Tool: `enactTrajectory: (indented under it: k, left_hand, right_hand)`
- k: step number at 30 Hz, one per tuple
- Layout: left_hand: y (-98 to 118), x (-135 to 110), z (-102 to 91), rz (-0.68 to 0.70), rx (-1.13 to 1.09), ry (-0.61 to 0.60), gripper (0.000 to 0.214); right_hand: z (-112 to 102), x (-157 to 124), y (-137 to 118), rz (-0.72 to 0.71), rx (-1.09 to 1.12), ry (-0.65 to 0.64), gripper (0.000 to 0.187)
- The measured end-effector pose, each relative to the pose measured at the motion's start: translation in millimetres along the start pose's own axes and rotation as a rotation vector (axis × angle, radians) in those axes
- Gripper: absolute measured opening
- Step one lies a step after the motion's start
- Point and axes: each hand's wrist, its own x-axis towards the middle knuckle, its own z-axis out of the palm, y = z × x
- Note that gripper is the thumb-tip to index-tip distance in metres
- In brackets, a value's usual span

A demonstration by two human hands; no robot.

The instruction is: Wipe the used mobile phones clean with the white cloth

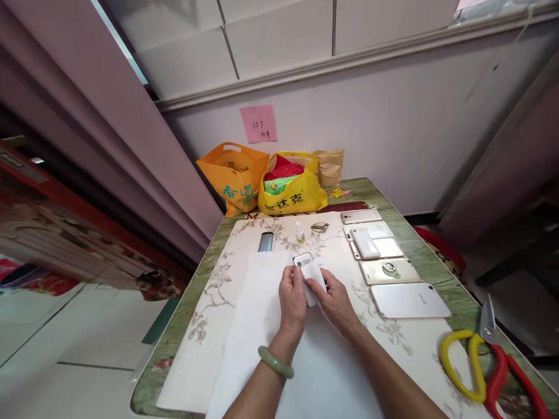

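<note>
White sheet (262,314) came nearest, spread under both forearms and cut off by the bottom edge along with them; a green bangle (276,362) ringed the left wrist. At the middle of the bench (372,195), above the sheet, the phone (307,259) was held between the hands. Its long axis ran almost from twelve to six, leaning slightly toward eleven, with the lens and speaker holes at the far end, pointing away from the person. White cloth (312,271) hid much of its middle, and the fingers behind it could not be seen. The left hand (292,295) was clamped on the phone's left side; the right hand (335,299) was clamped on the cloth against its right side.

From the phone, a blue-grey phone (266,241) lay at ten, its near end meeting the sheet's edge; whether it ran underneath was hard to tell. A small bottle (300,234) stood at twelve, and a dark item (320,227) near one was too small to make out. Toward two and three lay more phones (410,299), some partly covered by others. Scissors (489,332) lay at four, their red handle reaching the bottom edge.
</note>
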Motion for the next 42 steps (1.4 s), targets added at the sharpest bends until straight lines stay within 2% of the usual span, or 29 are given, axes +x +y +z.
enactTrajectory:
  k: [3,5,8,10,12,14,16,21,24,27,33,42]
  left_hand:
    - [4,-4,6.1,0.022,-0.020,-0.054,0.030]
    - [5,-8,9.7,0.031,-0.028,-0.080,0.031]
    - [3,-15,11.9,0.055,0.022,-0.093,0.031]
    - [0,-17,11.0,0.051,0.052,-0.072,0.031]
    - [-3,-14,8.8,0.021,0.057,-0.011,0.032]
    - [-6,-10,5.9,-0.016,0.040,0.049,0.032]
    - [-8,-5,2.9,-0.034,0.009,0.063,0.032]
    - [-4,-6,0.0,-0.028,-0.042,-0.030,0.033]
    - [0,-11,-0.3,0.006,-0.037,-0.086,0.033]
    - [2,-14,-2.8,0.062,0.014,-0.128,0.030]
    - [2,-14,-12.8,0.161,0.252,-0.192,0.031]
    - [0,-18,-17.8,0.157,0.410,-0.125,0.027]
  right_hand:
    - [-3,1,-2,0.081,0.190,-0.022,0.044]
    - [-6,1,-2,0.126,0.259,0.024,0.045]
    - [-8,3,2,0.238,0.254,0.109,0.048]
    - [-8,3,5,0.286,0.206,0.118,0.052]
    - [-6,2,4,0.225,0.126,0.082,0.049]
    - [-3,-1,1,0.102,0.053,0.026,0.042]
    - [0,-5,-3,0.033,0.051,-0.023,0.037]
    - [4,-8,-8,0.116,0.385,-0.047,0.045]
    - [3,-5,-4,0.153,0.466,0.020,0.048]
    - [0,0,4,0.211,0.449,0.092,0.049]
    - [-5,3,9,0.312,0.334,0.133,0.047]
    - [-3,0,11,0.201,0.223,0.101,0.046]
